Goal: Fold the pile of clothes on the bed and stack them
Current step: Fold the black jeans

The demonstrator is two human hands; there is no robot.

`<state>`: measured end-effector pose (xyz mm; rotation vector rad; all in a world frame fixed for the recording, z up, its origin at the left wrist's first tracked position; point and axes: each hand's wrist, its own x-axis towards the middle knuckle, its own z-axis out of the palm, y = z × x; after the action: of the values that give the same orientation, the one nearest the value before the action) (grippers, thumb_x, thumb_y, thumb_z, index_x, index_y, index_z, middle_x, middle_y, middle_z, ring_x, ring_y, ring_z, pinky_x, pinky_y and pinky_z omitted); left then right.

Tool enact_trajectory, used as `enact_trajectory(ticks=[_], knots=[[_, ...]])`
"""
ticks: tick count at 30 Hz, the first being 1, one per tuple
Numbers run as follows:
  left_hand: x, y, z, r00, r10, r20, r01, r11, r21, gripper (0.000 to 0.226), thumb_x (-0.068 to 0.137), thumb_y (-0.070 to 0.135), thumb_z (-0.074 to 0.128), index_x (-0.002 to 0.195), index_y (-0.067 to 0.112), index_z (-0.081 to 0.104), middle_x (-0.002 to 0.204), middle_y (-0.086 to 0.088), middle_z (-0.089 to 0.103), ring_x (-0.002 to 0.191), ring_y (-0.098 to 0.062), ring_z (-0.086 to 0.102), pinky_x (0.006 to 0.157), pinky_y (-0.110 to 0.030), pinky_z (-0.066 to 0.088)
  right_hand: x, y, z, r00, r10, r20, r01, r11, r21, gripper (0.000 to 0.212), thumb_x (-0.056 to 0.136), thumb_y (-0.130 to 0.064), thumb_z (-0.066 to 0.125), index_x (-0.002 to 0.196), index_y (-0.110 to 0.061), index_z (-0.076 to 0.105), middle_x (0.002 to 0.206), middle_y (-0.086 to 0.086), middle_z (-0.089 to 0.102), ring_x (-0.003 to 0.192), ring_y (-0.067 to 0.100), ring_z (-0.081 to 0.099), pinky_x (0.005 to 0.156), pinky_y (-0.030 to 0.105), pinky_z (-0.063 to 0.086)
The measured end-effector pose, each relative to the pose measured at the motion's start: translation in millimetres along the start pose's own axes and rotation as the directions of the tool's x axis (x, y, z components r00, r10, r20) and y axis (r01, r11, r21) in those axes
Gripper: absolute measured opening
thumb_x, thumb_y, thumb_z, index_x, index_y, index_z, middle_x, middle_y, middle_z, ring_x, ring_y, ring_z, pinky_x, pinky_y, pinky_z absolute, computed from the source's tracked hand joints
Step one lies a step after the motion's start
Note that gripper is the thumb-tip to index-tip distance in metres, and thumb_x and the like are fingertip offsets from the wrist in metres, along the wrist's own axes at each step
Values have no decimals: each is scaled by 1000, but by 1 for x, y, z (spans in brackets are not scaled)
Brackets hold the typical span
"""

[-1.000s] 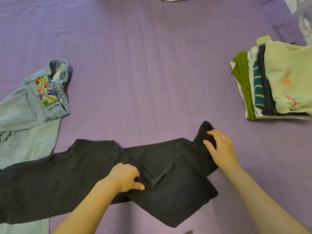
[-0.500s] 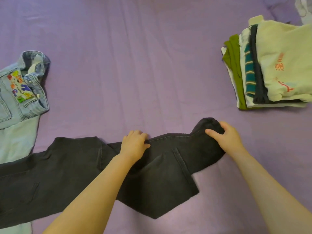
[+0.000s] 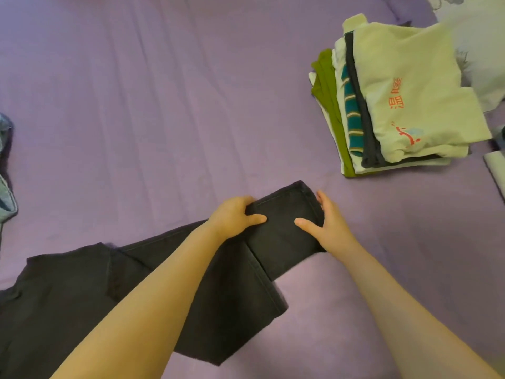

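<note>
A person folds a pair of black jeans on a bed covered with a purple sheet, seen from a head-worn camera. The jeans lie across the lower middle of the sheet, running from the lower left edge up toward the centre, where a folded end sits between both hands. The left hand grips that folded part on its left side, fingers curled over the far edge and thumb pressed on top. The right hand grasps its right side, thumb laid on the fabric and fingers wrapped round the outer edge. Well apart at upper right stands a stack of folded clothes, topped by a pale garment with red lettering. Light blue denim shows at the left edge.
</note>
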<state>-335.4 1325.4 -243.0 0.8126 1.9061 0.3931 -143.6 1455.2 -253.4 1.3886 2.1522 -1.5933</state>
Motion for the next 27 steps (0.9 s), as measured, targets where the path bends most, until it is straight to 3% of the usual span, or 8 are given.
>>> enact_trajectory(ticks=[4, 9, 11, 13, 17, 22, 24, 27], knots=[[17, 40, 1, 984, 54, 170, -18, 978, -209, 22, 95, 18, 57, 117, 14, 63, 110, -6, 68, 99, -21, 65, 88, -32, 53, -8, 3, 4, 998, 69, 2, -69, 988, 137, 86, 75, -36, 78, 145, -17, 31, 139, 3, 46, 124, 20, 49, 101, 41, 46], [21, 50, -17, 929, 183, 321, 22, 839, -544, 23, 95, 7, 55, 105, 25, 66, 96, 5, 72, 91, -16, 69, 75, -26, 56, -33, 18, -21, 978, 15, 210, -116, 872, 476, 16, 80, -36, 72, 93, -27, 68, 96, -5, 72, 90, 11, 68, 70, 22, 55], [31, 56, -6, 962, 149, 230, -71, 946, -315, 22, 96, 7, 52, 108, 21, 64, 102, 4, 69, 98, -18, 64, 83, -30, 55, -37, 19, -20, 992, -17, 123, -36, 909, 416, 10, 89, -31, 64, 93, -22, 62, 92, -4, 70, 89, 13, 67, 67, 18, 52], [43, 64, 14, 986, 151, 70, -158, 981, 112, 27, 97, 10, 49, 121, 16, 60, 118, -2, 64, 112, -24, 57, 97, -37, 45, -33, 19, -13, 998, -10, -56, 11, 1000, 22, 19, 94, -36, 55, 92, -18, 49, 86, 0, 65, 82, 23, 62, 58, 24, 45], [31, 51, 20, 941, 231, -249, -157, 946, 284, 31, 94, 24, 57, 124, 22, 58, 118, -2, 60, 112, -22, 53, 96, -37, 42, -28, 29, -7, 984, -26, -176, -98, 749, -656, 38, 94, -50, 47, 109, -15, 47, 91, 5, 65, 85, 30, 62, 61, 34, 40], [-28, -10, 3, 987, -25, -162, 53, 985, 166, 28, 89, 51, 57, 103, 27, 61, 95, 9, 59, 91, -14, 59, 73, -25, 45, -47, 16, 17, 851, -454, -263, 207, 751, -627, 25, 71, -13, 82, 85, -8, 62, 79, 7, 61, 69, 24, 60, 56, 31, 47], [-53, -30, 6, 986, -145, -79, 158, 968, 193, 38, 85, 61, 53, 106, 30, 59, 94, 14, 60, 86, -8, 59, 69, -23, 45, -58, 5, 42, 916, -388, -100, 309, 844, -439, 19, 82, -20, 73, 95, -11, 62, 88, 2, 60, 73, 18, 58, 59, 26, 42], [-84, -54, 18, 975, -214, -52, 218, 903, 371, 43, 85, 59, 57, 116, 31, 56, 101, 14, 60, 89, -6, 58, 68, -21, 42, -68, -4, 91, 980, -105, 166, 126, 985, -120, 46, 92, -39, 58, 131, -18, 47, 121, -4, 55, 99, 7, 54, 82, 22, 45]])
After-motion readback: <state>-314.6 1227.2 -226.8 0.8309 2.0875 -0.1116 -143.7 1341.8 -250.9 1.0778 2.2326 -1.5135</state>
